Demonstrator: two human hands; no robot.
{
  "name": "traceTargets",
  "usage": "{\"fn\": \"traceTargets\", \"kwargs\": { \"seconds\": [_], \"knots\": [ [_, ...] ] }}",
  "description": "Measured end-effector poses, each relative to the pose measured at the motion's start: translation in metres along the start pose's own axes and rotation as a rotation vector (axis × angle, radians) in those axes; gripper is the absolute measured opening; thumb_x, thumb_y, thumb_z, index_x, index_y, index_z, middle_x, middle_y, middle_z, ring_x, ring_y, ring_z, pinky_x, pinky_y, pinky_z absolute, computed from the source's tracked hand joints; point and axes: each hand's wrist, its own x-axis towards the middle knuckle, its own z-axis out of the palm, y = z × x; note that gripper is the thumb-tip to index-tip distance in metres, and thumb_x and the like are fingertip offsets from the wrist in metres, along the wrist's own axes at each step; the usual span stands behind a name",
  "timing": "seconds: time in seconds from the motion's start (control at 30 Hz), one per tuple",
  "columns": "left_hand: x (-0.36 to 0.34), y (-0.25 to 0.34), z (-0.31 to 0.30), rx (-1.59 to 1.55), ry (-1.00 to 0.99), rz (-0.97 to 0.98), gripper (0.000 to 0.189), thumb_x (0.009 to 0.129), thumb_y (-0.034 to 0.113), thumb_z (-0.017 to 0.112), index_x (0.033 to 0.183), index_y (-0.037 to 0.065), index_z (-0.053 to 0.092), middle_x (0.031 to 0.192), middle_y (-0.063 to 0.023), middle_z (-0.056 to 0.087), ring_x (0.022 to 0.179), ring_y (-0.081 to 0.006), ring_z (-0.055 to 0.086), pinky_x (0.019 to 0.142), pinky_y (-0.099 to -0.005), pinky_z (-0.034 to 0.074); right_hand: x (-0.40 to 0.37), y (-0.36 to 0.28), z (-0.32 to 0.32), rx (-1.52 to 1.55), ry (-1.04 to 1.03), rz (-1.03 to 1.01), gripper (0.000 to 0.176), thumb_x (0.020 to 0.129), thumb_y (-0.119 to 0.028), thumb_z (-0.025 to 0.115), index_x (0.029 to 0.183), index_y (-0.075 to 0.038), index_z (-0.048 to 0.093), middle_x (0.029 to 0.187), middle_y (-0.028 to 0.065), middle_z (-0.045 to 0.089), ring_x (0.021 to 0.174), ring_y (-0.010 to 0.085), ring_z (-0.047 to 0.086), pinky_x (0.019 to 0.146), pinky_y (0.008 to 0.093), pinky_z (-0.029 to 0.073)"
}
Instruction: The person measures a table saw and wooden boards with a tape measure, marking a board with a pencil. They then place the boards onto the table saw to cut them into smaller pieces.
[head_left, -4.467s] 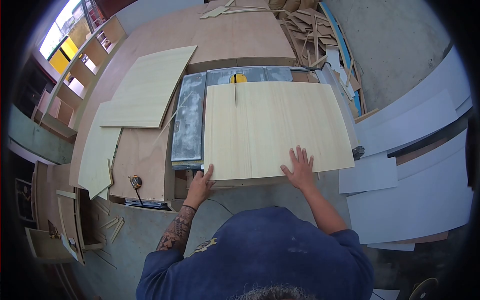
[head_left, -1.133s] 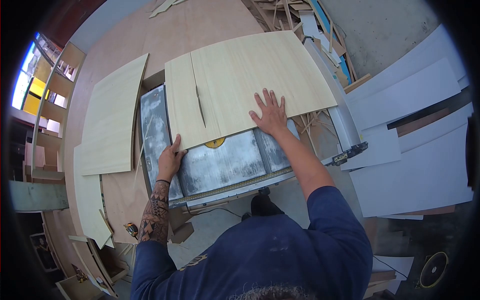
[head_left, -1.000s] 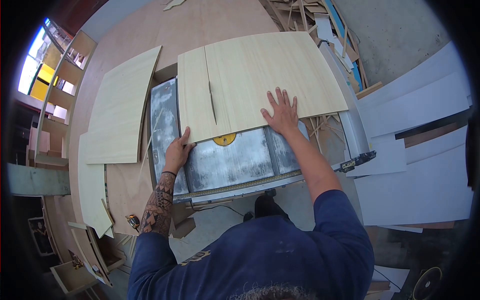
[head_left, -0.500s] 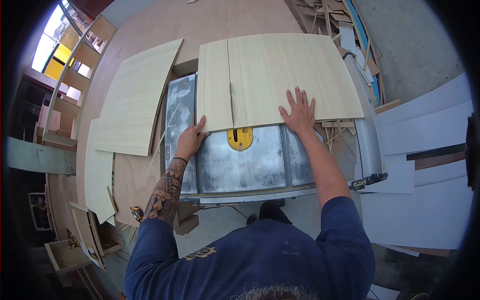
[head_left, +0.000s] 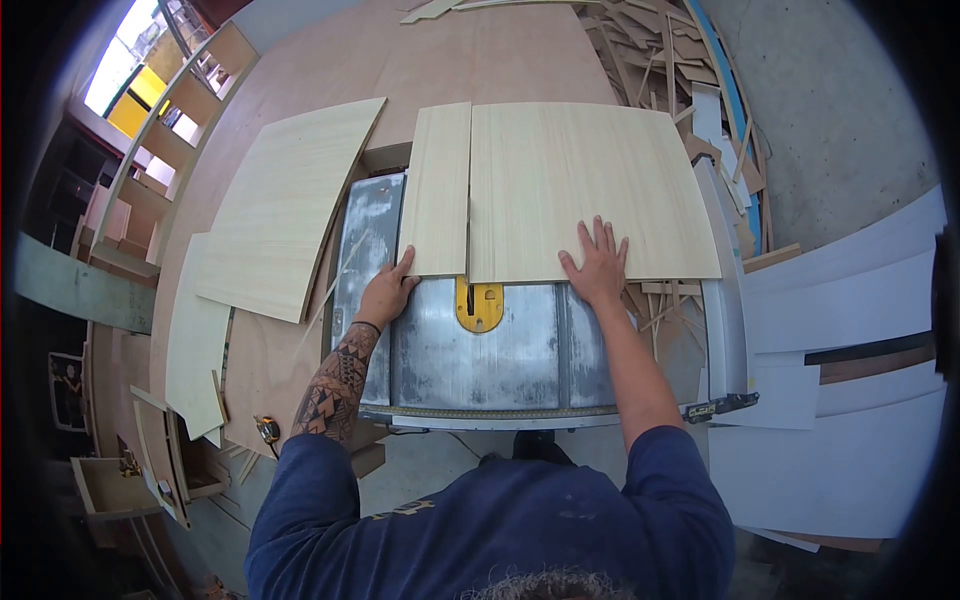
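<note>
A pale wood-grain sheet lies on a table saw [head_left: 480, 350], split lengthwise by a thin line into a narrow strip [head_left: 437, 190] at left and a wide panel [head_left: 590, 170] at right. The near edges lie just beyond the yellow insert plate [head_left: 480, 312], whose slot shows. My left hand [head_left: 388, 292] is at the strip's near left corner, index finger along the side edge and thumb apart from it; its other fingers are hidden. Flat on the wide panel near its front edge, my right hand [head_left: 600, 265] has its fingers spread.
Another pale panel [head_left: 290, 200] lies left of the saw, over a second pale piece [head_left: 192, 340]. A tape measure [head_left: 267, 430] sits at lower left. Offcuts [head_left: 650, 50] are heaped at the far right. White sheets [head_left: 830, 450] lie at right; an open wooden frame [head_left: 175, 140] stands at left.
The view has shifted, so the saw and panels appear lower. Both pieces have slid slightly away from me, exposing more of the insert plate. My hands keep nearly the same places on them.
</note>
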Motion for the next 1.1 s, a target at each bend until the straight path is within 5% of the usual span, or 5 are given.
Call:
{"fn": "traceTargets", "kwargs": {
  "seconds": [0.17, 0.27, 0.33, 0.7, 1.1],
  "knots": [
    [-0.016, 0.000, -0.002, 0.051, 0.043, 0.000, 0.066, 0.105, 0.036, 0.062, 0.165, 0.028, 0.036, 0.120, -0.0195, 0.067, 0.111, -0.0381, 0.069, 0.092, -0.0482, 0.058, -0.030, 0.014, 0.003, 0.263, 0.644, 0.780, 0.093, 0.089, -0.035, 0.079, 0.165, -0.008, 0.033, 0.170, 0.0263, 0.023, 0.153, 0.0474, 0.031, 0.126, 0.0662, 0.018],
    [-0.038, -0.007, 0.005, 0.132, 0.060, 0.040, 0.066, 0.104, 0.035, 0.062, 0.164, 0.027, 0.037, 0.107, -0.0154, 0.068, 0.102, -0.0350, 0.069, 0.085, -0.0477, 0.058, -0.021, 0.060, 0.012, 0.686, 0.652, 1.056, 0.084, 0.095, -0.036, 0.075, 0.159, 0.001, 0.036, 0.159, 0.0239, 0.044, 0.144, 0.0442, 0.046, 0.121, 0.0600, 0.036],
    [-0.061, -0.011, 0.004, 0.143, 0.070, 0.028, 0.066, 0.104, 0.034, 0.062, 0.165, 0.026, 0.037, 0.105, -0.0151, 0.067, 0.100, -0.0348, 0.068, 0.084, -0.0477, 0.058, -0.001, 0.091, 0.007, 1.916, 0.384, 1.169, 0.071, 0.099, -0.036, 0.071, 0.154, 0.000, 0.043, 0.152, 0.0214, 0.054, 0.136, 0.0410, 0.055, 0.113, 0.0564, 0.048],
    [-0.217, -0.040, 0.016, 0.099, 0.084, -0.024, 0.071, 0.099, 0.025, 0.068, 0.165, 0.024, 0.039, 0.097, -0.0129, 0.063, 0.094, -0.0328, 0.064, 0.082, -0.0471, 0.053, 0.033, 0.148, -0.019, 2.146, 0.212, 0.772, 0.058, 0.100, -0.031, 0.070, 0.147, -0.003, 0.051, 0.144, 0.0142, 0.062, 0.128, 0.0324, 0.063, 0.103, 0.0496, 0.059],
    [-0.240, -0.036, 0.033, 0.040, 0.205, -0.118, 0.066, 0.100, 0.026, 0.067, 0.162, 0.027, 0.043, 0.101, -0.0138, 0.061, 0.096, -0.0333, 0.062, 0.084, -0.0463, 0.052, 0.039, 0.038, -0.159, 2.172, 0.254, 0.374, 0.054, 0.096, -0.018, 0.068, 0.142, 0.004, 0.051, 0.140, 0.0195, 0.063, 0.126, 0.0343, 0.065, 0.101, 0.0494, 0.062]
  ]
}}
